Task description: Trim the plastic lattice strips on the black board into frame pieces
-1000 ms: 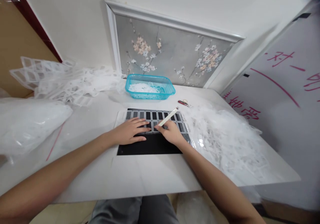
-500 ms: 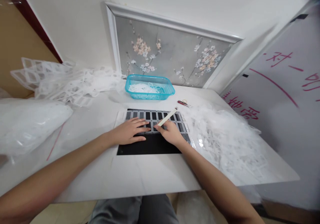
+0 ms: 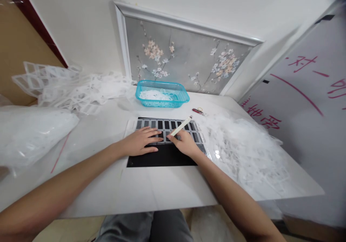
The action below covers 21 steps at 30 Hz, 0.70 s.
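Note:
My left hand (image 3: 142, 141) lies flat with fingers spread on a clear plastic sheet (image 3: 173, 125) of rectangular frames. Under that sheet is a black mat (image 3: 162, 157), its near part bare. In my right hand (image 3: 185, 143) is a slim, pale, stick-shaped tool (image 3: 181, 125), gripped between thumb and fingers. The tool slants up to the right; its lower end, by the sheet's near row, is hidden by my fingers. Both hands rest close together over the sheet.
A blue basket (image 3: 162, 103) with white pieces stands behind the mat. Translucent frame sheets (image 3: 81, 87) pile at back left, above a stuffed plastic bag (image 3: 32, 134). More clear cut-outs (image 3: 243, 152) heap on the right. A small red tool (image 3: 198, 111) lies near the basket.

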Tool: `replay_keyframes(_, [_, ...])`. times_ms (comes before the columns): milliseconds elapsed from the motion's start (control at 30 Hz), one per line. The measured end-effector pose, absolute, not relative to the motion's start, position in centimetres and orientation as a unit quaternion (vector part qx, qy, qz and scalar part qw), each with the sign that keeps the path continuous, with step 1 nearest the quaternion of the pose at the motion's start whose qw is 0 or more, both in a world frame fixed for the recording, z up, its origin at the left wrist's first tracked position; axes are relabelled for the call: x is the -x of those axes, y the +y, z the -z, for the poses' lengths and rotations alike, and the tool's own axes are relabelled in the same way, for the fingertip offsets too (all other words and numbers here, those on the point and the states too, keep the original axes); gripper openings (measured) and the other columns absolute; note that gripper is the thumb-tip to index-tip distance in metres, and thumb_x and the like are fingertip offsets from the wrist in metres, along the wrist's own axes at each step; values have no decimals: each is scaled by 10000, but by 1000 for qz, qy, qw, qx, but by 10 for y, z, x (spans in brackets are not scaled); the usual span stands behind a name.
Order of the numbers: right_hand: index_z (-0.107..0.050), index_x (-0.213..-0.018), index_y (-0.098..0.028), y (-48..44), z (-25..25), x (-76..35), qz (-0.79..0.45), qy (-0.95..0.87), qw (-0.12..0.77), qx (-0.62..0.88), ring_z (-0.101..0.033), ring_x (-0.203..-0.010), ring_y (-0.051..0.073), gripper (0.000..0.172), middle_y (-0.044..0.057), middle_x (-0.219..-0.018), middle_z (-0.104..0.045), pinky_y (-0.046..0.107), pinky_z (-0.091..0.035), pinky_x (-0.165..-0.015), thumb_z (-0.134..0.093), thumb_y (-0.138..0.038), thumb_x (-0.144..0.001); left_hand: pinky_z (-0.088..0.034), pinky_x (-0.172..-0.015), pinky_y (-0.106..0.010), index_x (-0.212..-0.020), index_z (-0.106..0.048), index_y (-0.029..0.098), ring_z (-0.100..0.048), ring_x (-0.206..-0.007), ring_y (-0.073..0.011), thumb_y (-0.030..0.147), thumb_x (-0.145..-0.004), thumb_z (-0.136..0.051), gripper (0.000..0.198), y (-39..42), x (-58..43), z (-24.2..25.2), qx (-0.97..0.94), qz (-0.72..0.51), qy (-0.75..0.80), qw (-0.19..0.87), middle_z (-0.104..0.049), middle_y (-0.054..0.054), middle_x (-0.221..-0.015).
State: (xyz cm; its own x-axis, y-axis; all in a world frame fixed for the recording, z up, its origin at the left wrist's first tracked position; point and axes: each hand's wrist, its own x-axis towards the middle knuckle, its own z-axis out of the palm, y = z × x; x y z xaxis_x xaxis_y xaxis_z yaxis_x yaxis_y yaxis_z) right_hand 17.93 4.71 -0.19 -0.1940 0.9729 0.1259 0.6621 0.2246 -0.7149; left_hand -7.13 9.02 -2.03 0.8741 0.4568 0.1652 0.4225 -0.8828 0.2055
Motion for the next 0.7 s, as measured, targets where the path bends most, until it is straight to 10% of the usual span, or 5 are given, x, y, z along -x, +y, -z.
replay_keyframes(700, [-659,-841,-189,46,-1,-180,-259,-742,288,547,-664,-863,215,145,60,-899,-732,327,-476,-800,-577,-282,-916,-271,-1192,-490,-1418,-492,313,-382,-1424,-282,571,-985,-425,508,90,71,19,-966,-91,231,77,-442,-29,-1524])
